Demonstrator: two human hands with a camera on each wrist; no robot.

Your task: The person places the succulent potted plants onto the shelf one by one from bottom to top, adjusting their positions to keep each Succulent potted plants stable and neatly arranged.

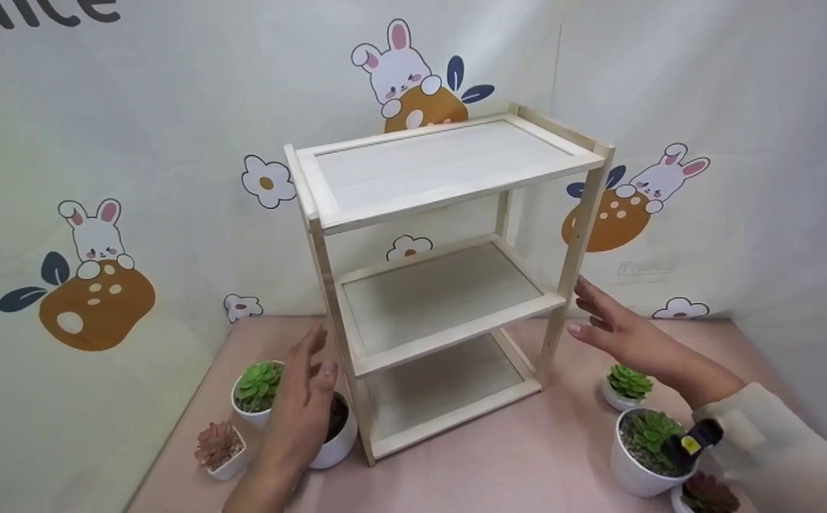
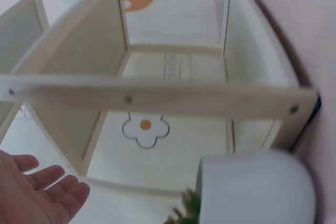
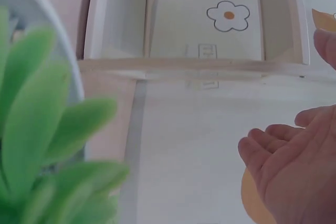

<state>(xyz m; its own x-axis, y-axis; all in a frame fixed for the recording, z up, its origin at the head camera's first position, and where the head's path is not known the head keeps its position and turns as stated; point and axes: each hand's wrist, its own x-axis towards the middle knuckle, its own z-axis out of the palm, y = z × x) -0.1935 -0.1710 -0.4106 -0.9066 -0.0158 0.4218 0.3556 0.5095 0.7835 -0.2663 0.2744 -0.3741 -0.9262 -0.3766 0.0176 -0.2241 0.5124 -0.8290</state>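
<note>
The wooden shelf (image 1: 449, 160) stands upright on the pink table (image 1: 484, 470), in the middle of the head view, and it has three levels. The left hand (image 1: 295, 406) is at about eight o'clock from it, the right hand (image 1: 623, 335) between three and four; both have their fingers loosely extended, well spread from a grip, and hold nothing. If the hands would close on the posts unevenly, I think the shelf could turn or tip, because the frame is tall and looks light. On the left the danger seems to be the white pot (image 1: 335, 445), at seven o'clock from the shelf and just beside its front foot: a low sweep of the hand, or a shift of the foot, could knock it. On the right, the black device (image 1: 694, 442) at the wrist hangs over the larger succulent (image 1: 652, 434), at between four and five o'clock, so lowering the arm could press the leaves. The left wrist view shows the outer side of a post with dark round marks (image 2: 293, 109), which the head view hardly gives. The right wrist view shows a gap between fingertips and post, whereas from the head they look almost touching. Only the head view shows the whole top board and the reddish plant (image 1: 219, 442) at eight o'clock from the shelf.
</note>
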